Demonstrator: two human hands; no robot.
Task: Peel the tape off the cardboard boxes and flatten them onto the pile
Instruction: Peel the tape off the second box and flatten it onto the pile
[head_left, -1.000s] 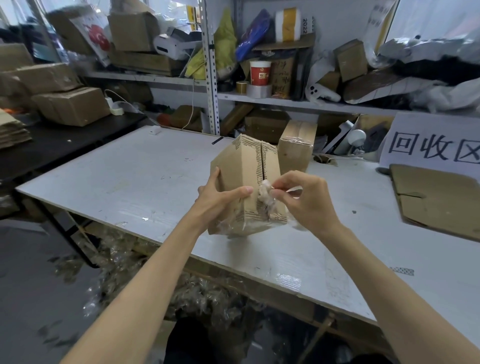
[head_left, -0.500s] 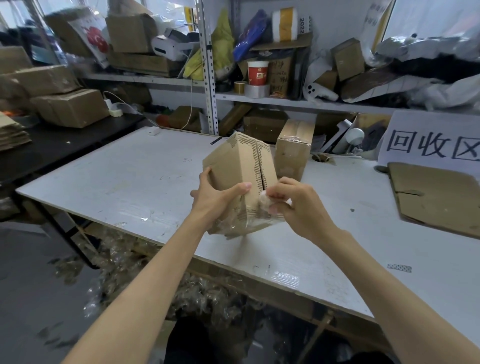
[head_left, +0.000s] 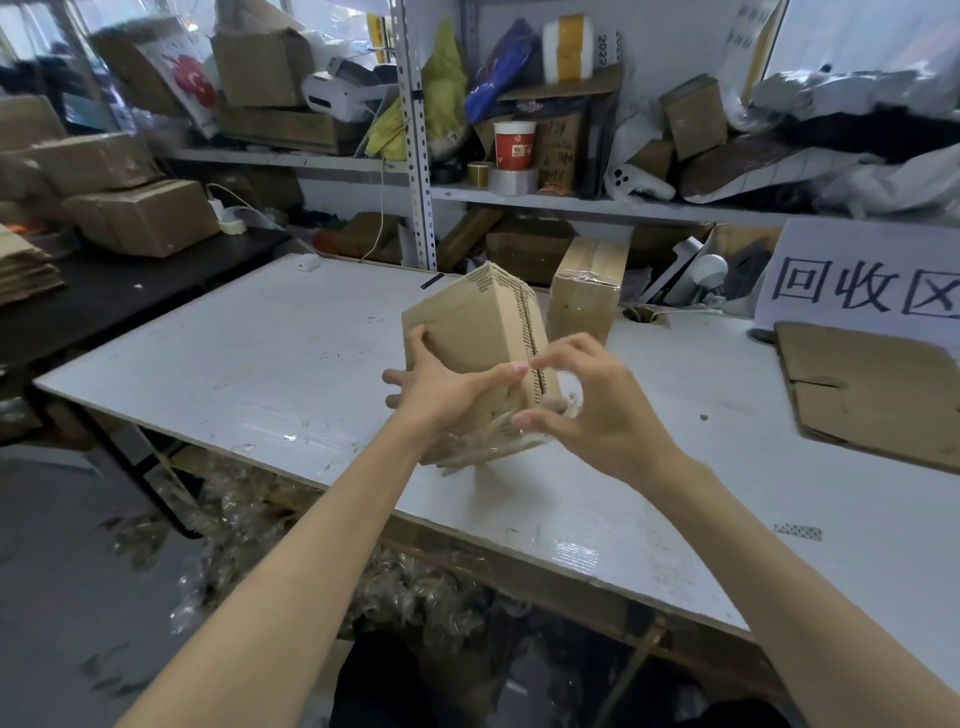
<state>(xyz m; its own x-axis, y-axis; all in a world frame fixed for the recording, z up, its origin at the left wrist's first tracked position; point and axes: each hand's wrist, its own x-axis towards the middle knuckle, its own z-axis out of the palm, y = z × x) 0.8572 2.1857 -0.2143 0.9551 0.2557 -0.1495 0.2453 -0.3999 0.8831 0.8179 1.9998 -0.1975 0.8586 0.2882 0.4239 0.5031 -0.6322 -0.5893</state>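
I hold a small brown cardboard box (head_left: 475, 332) tilted above the white table (head_left: 249, 364). My left hand (head_left: 441, 387) grips its left side, thumb laid across the front face. Crumpled clear tape (head_left: 569, 404) hangs off the box's lower right edge, and more loose tape (head_left: 478, 447) wraps its bottom. My right hand (head_left: 592, 410) curls in a C around that crumpled end, thumb pressed at the box's lower edge and index finger at the open seam. A second, still-taped box (head_left: 587, 291) stands just behind. Flattened cardboard (head_left: 872, 395) lies on the table at the right.
A white sign (head_left: 857, 280) leans behind the flattened cardboard. Cluttered shelves (head_left: 519, 192) line the back. More boxes (head_left: 140, 218) sit on a black table at the left. Discarded clear tape (head_left: 249, 535) is heaped on the floor under the table's near edge.
The box has turned, showing its plain left face more. My right hand dropped from the seam's middle to the lower right edge with the tape. My left thumb slid across the front.
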